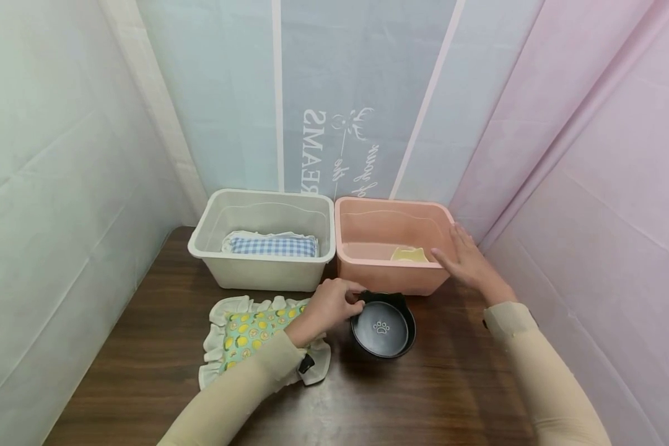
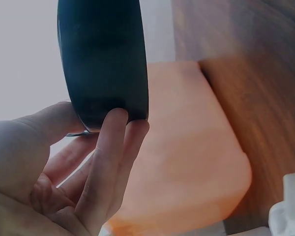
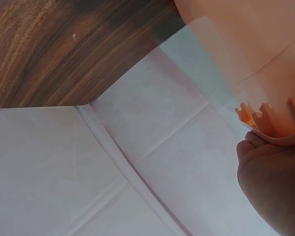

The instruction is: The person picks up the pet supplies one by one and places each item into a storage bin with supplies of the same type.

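Note:
My left hand (image 1: pixel 330 308) pinches the rim of a black round bowl (image 1: pixel 381 334) with a white paw print on its inner base. In the left wrist view the black bowl (image 2: pixel 105 59) shows its side, with fingertips along its lower edge. The bowl is in front of a pink plastic bin (image 1: pixel 390 279). My right hand (image 1: pixel 471 263) rests on that bin's right rim, fingers fairly straight and thumb over the inner side. In the right wrist view the hand (image 3: pixel 275 182) touches the bin's edge. A pale yellow object (image 1: pixel 409 254) lies inside the pink bin, partly hidden by its front wall.
To the left stands a white bin (image 1: pixel 267 274) holding a blue checked cushion (image 1: pixel 273 246). A ruffled cushion with a lemon print (image 1: pixel 251 331) lies on the dark wooden table (image 1: pixel 424 396), partly under my left forearm. Cloth curtains (image 1: pixel 357 74) enclose the back and sides.

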A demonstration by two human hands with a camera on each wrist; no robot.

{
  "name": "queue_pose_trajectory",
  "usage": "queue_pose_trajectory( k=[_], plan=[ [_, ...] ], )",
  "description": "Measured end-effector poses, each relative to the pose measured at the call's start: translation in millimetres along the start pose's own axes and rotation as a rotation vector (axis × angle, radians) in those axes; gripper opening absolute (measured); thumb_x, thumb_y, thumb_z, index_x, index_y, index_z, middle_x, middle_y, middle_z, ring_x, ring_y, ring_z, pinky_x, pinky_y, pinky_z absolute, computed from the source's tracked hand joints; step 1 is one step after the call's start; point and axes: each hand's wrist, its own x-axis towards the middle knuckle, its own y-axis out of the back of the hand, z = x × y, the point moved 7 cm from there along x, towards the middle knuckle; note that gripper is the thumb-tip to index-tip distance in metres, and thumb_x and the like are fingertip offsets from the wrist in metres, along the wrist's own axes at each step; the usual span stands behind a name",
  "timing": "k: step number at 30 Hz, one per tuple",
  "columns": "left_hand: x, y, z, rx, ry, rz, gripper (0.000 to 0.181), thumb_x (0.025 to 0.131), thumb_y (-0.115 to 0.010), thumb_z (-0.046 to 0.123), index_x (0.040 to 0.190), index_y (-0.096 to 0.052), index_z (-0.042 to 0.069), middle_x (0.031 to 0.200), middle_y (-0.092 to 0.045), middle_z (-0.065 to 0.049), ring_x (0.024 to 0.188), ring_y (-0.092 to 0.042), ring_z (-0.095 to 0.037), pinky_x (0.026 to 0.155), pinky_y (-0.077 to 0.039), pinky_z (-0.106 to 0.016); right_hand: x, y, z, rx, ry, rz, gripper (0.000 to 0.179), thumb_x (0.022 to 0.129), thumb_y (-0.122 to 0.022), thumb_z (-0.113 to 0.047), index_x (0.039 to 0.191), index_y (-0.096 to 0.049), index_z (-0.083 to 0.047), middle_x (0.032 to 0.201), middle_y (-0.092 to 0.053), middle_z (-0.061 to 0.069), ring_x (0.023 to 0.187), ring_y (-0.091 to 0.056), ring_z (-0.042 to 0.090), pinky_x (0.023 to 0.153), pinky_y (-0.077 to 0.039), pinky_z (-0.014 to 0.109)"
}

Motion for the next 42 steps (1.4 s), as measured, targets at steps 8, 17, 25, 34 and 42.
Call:
queue_pose_trajectory(
  k=[8, 17, 25, 34, 42],
  plan=[
    [5.2, 17.4, 8.9, 0.004, -0.002, 0.011, 0.03, 0.094, -0.082, 0.015, 0.124, -0.082, 0.011, 0.103, -0.083, -0.001, 0.093, -0.079, -0.01, 0.086, -0.063, -0.03, -1.6, 0.3, -0.3, 0.007, -0.011, -0.003, 0.099, 0.11, -0.044, -0.063, 0.171, 0.004, -0.002, 0.179, 0.013, 0.017, 0.164, 0.01, 0.044, 0.128, -0.004, 0.072],
    [11.1, 30.4, 15.7, -0.022, -0.007, 0.014, 0.029, 0.094, -0.081, 0.013, 0.123, -0.082, 0.009, 0.105, -0.083, -0.005, 0.093, -0.08, -0.012, 0.083, -0.063, -0.028, -1.0, 1.9, -0.8, 0.013, -0.007, 0.004, 0.099, 0.11, -0.045, -0.063, 0.171, 0.002, -0.001, 0.179, 0.008, 0.02, 0.165, 0.007, 0.044, 0.128, -0.005, 0.072],
    [19.3, 40.7, 16.3, -0.081, 0.015, 0.002, 0.03, 0.097, -0.08, 0.011, 0.126, -0.08, 0.007, 0.106, -0.082, -0.007, 0.096, -0.079, -0.018, 0.076, -0.063, -0.025, -1.6, 3.1, 0.4, 0.005, -0.017, -0.01, 0.099, 0.11, -0.044, -0.063, 0.171, 0.005, -0.003, 0.179, 0.013, 0.016, 0.165, 0.009, 0.043, 0.128, -0.004, 0.072],
    [27.5, 54.3, 19.9, -0.117, 0.055, -0.008, 0.032, 0.098, -0.078, 0.011, 0.13, -0.078, 0.007, 0.117, -0.08, -0.013, 0.089, -0.08, -0.016, 0.06, -0.06, -0.021, 0.8, 4.8, -1.6, 0.016, -0.005, 0.002, 0.099, 0.109, -0.046, -0.063, 0.172, 0.001, -0.001, 0.179, 0.009, 0.018, 0.165, 0.007, 0.043, 0.129, -0.006, 0.071],
    [38.0, 64.0, 20.5, -0.112, 0.046, -0.008, 0.035, 0.099, -0.077, 0.01, 0.134, -0.076, 0.005, 0.112, -0.081, -0.016, 0.065, -0.078, -0.022, 0.058, -0.06, -0.025, 1.4, 4.7, 0.5, 0.014, -0.01, -0.008, 0.1, 0.109, -0.045, -0.064, 0.172, 0.005, -0.004, 0.179, 0.012, 0.014, 0.165, 0.009, 0.043, 0.129, -0.003, 0.07]
  ],
)
